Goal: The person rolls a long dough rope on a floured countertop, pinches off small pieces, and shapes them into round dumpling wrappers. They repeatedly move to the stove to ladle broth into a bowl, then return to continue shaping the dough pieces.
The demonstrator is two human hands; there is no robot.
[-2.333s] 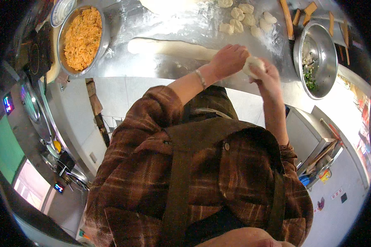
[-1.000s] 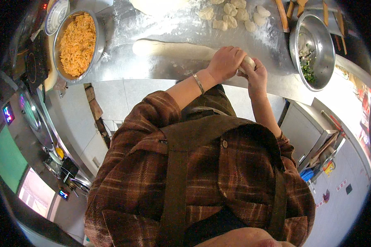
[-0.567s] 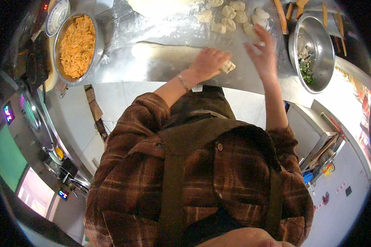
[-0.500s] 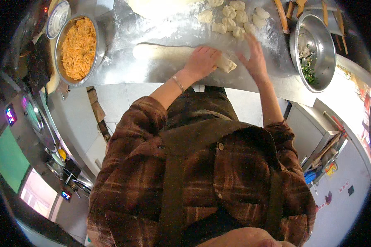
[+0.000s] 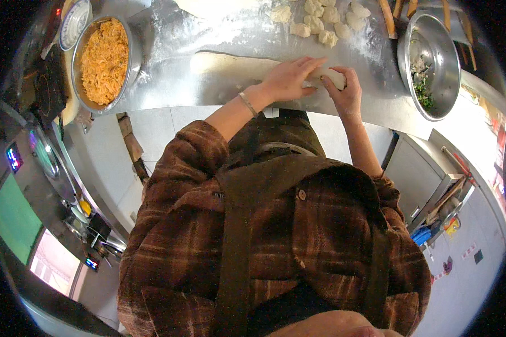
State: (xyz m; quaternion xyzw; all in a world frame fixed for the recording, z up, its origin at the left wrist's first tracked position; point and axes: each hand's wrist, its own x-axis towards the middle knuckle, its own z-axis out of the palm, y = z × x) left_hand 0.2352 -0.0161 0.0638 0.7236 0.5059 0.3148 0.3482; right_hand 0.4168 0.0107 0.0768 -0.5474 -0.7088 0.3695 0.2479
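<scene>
A long pale roll of dough (image 5: 230, 63) lies along the near side of the floured metal worktop. My left hand (image 5: 289, 77) is round the roll near its right end, fingers reaching forward on the far side and the thumb on the near side. The dough's end (image 5: 331, 76) shows between my two hands. Curled round that end, my right hand (image 5: 346, 92) pinches it with thumb and fingers. Just beyond the hands, several small dough lumps (image 5: 315, 23) sit in a cluster on the worktop.
A metal bowl (image 5: 130, 67) of shredded orange filling stands at the left, beside a patterned bowl (image 5: 76, 25). At the right is a metal bowl (image 5: 452, 67) with chopped greens inside. Wooden handles (image 5: 388, 19) lie behind it. A larger dough sheet (image 5: 213, 7) is at the far edge.
My right hand has come in from the right and closed on the dough's end. My left hand has shifted right, and the roll has moved slightly right with it.
</scene>
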